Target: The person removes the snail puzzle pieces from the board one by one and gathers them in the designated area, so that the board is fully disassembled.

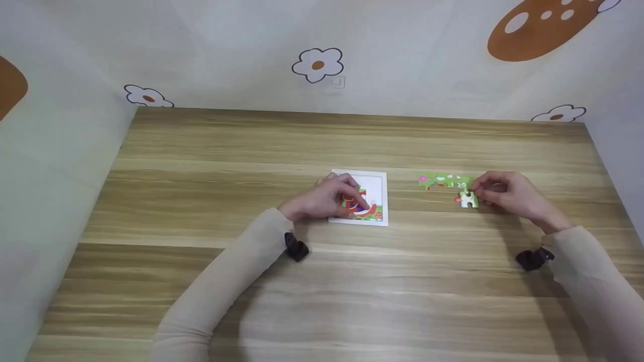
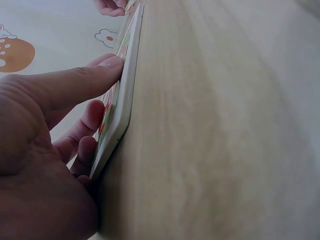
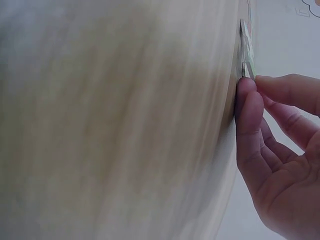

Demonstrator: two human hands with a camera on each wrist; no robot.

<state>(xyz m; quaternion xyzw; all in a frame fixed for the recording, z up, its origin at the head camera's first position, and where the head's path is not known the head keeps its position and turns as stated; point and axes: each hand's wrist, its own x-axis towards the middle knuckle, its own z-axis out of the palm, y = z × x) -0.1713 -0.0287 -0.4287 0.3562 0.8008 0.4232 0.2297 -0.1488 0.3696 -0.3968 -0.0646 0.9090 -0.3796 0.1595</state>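
Note:
In the head view a jigsaw puzzle tray [image 1: 384, 201] with a white border lies on the table, partly filled with colourful pieces. My left hand [image 1: 329, 197] rests over its left side, fingertips touching the picture. The left wrist view shows the thumb [image 2: 97, 80] on the tray's face and the other fingers bent beside it. To the right, my right hand [image 1: 510, 193] pinches the edge of a puzzle piece [image 1: 469, 201] between thumb and finger. In the right wrist view that piece [image 3: 246, 47] tilts off the table.
A row of green puzzle pieces [image 1: 443, 180] lies just beyond the pinched piece, right of the tray. The wooden table [image 1: 352, 291] meets a pale wall [image 1: 241, 60] printed with flowers at its back edge. Black wrist cameras hang below both sleeves.

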